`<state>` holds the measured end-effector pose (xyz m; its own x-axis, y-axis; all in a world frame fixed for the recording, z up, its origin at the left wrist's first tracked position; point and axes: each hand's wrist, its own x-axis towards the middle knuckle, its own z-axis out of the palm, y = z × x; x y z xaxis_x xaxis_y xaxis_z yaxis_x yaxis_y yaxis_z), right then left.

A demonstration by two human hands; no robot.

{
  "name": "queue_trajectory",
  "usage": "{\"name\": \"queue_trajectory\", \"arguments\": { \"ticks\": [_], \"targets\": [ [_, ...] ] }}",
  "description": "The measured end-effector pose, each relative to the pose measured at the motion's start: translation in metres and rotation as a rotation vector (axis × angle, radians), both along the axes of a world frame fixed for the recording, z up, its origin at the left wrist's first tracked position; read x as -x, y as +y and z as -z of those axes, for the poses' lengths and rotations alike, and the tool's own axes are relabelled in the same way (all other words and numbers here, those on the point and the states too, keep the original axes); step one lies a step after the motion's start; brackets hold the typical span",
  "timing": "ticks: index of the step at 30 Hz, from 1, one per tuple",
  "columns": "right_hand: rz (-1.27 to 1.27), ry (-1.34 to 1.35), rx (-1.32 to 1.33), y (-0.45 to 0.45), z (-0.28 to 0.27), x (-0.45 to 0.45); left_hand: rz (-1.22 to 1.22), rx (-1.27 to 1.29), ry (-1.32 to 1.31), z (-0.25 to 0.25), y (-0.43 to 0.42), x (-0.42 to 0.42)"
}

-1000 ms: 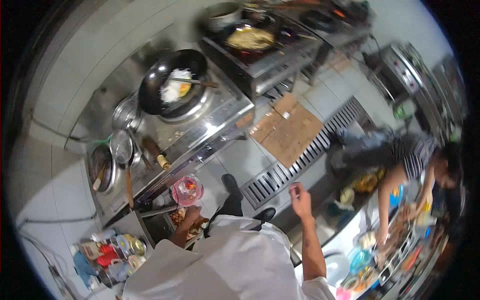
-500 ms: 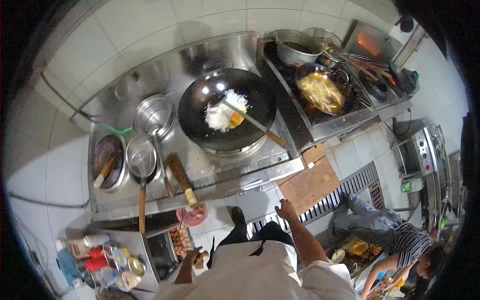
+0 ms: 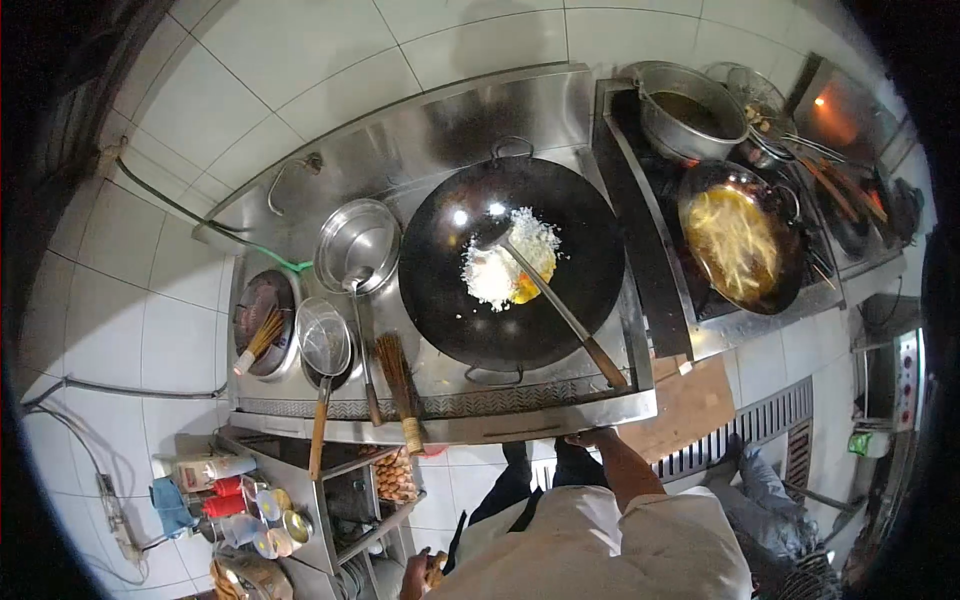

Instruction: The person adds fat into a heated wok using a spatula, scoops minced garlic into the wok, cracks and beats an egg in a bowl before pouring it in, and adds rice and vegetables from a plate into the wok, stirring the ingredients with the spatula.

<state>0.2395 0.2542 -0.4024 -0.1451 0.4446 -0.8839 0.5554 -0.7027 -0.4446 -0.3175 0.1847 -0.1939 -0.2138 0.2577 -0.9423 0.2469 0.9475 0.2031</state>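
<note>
My left hand [image 3: 415, 575] is low at the bottom edge, closed round a small tan thing [image 3: 436, 570] whose kind I cannot make out. My right hand [image 3: 594, 438] is at the stove's front edge, below the wok; its fingers are partly hidden there. A large black wok [image 3: 440, 300] holds white rice [image 3: 535, 240] with yellow-orange egg [image 3: 527, 289]. One long-handled ladle [image 3: 560, 307] rests in the wok, its bowl in the rice and its wooden handle over the near right rim. Neither hand touches the ladle.
Left of the wok are a metal pot [image 3: 340, 222], a strainer [image 3: 324, 340], a second ladle [image 3: 364, 350] and a bamboo brush [image 3: 398, 385]. A pan of frying food [image 3: 735, 245] stands right. Eggs [image 3: 393, 475] sit below the counter. Another person [image 3: 765, 500] is at lower right.
The view has shifted, so the stove appears lower and further right. My right hand has come up to the stove's front edge. The ladle still lies in the wok.
</note>
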Motion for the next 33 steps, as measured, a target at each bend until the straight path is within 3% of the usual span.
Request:
{"name": "queue_trajectory", "arguments": {
  "ticks": [2,4,6,7,8,10,11,13,14,15,16,18,19,23,25,28,30,33],
  "targets": [
    [0.0,0.058,0.025,-0.006,-0.007,-0.001,0.222,-0.144,-0.165,0.028,-0.032,0.031],
    [0.028,0.054,-0.092,-0.016,0.002,-0.001,0.154,-0.066,-0.243,0.065,-0.048,0.043],
    [0.128,0.056,-0.323,-0.017,-0.001,0.004,0.095,0.012,-0.321,0.063,-0.054,0.033],
    [0.299,0.063,-0.265,-0.014,-0.015,0.007,0.396,-0.231,-0.259,0.058,-0.056,0.024],
    [0.351,0.099,-0.346,-0.026,0.023,0.009,0.698,-0.476,-0.186,0.054,-0.053,0.013],
    [0.439,0.177,-0.509,-0.051,0.102,0.011,1.033,-0.522,-0.079,0.066,-0.027,0.009],
    [0.448,0.184,-0.523,-0.05,0.111,0.01,0.596,-0.296,-0.064,0.054,-0.021,-0.002],
    [0.547,0.275,-0.367,-0.05,0.119,0.012,0.521,-0.329,-0.148,0.047,0.0,-0.006],
    [0.41,0.121,-0.29,-0.034,0.072,0.011,0.436,-0.351,-0.244,0.047,0.01,-0.007],
    [0.25,-0.025,-0.205,-0.014,0.016,0.01,0.021,-0.082,-0.361,0.051,0.027,-0.003],
    [0.085,-0.146,-0.115,0.011,-0.059,0.01,0.025,-0.092,-0.369,0.053,0.037,-0.001],
    [0.07,-0.158,-0.054,0.0,0.0,0.006,0.55,-0.307,-0.015,0.056,0.047,0.002],
    [0.056,-0.16,0.02,-0.008,0.025,0.004,0.552,-0.52,0.054,0.048,0.039,-0.001],
    [0.196,0.02,-0.267,-0.01,0.006,0.004,0.669,-0.458,0.004,0.075,0.047,0.027],
    [-0.135,-0.088,0.268,0.016,-0.009,0.004,0.709,-0.484,-0.005,0.081,0.044,0.037],
    [-0.053,-0.248,0.08,-0.006,0.033,0.006,0.758,-0.543,-0.018,0.084,0.041,0.048],
    [-0.079,-0.304,0.098,-0.006,0.032,0.01,0.797,-0.601,-0.017,0.087,0.038,0.053],
    [0.003,-0.357,-0.13,-0.018,0.051,0.007,0.876,-0.737,0.005,0.085,0.036,0.052]
  ]
}}
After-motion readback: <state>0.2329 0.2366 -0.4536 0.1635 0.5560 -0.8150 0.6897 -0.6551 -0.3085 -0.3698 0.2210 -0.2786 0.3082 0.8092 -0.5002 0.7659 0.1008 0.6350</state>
